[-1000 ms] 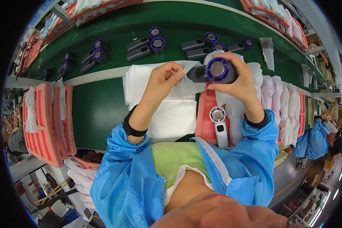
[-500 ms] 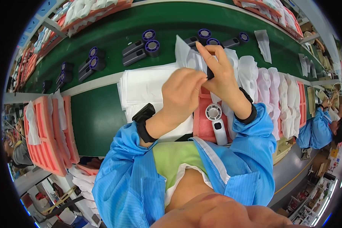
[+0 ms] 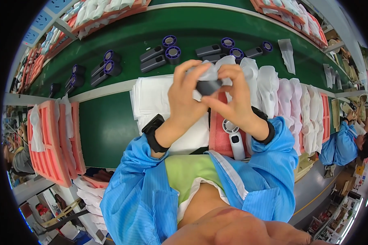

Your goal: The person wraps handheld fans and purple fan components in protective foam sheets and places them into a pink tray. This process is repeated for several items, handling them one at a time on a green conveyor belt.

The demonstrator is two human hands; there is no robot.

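Note:
My left hand (image 3: 186,96) and my right hand (image 3: 238,100) meet in front of me. Both are closed round a dark grey handheld fan (image 3: 208,87), blurred by motion and partly hidden by fingers. A whitish translucent sleeve (image 3: 209,74) covers its upper part between my fingertips. Below my right hand, a white handheld fan (image 3: 236,146) lies in a pink foam tray (image 3: 218,138). To the left, next to my left wrist, is a stack of flat white sleeves (image 3: 152,96).
Several dark fans with purple rings (image 3: 173,53) lie on the green belt (image 3: 131,38) beyond. Sleeved fans (image 3: 268,92) stand in a row at right. Pink foam trays (image 3: 49,143) stand upright at left. A co-worker in blue (image 3: 341,141) sits far right.
My right hand's raised fingers have curled in round the fan. The sleeve that stuck up at the left is now gathered over it, and my left hand has opened wider round the fan.

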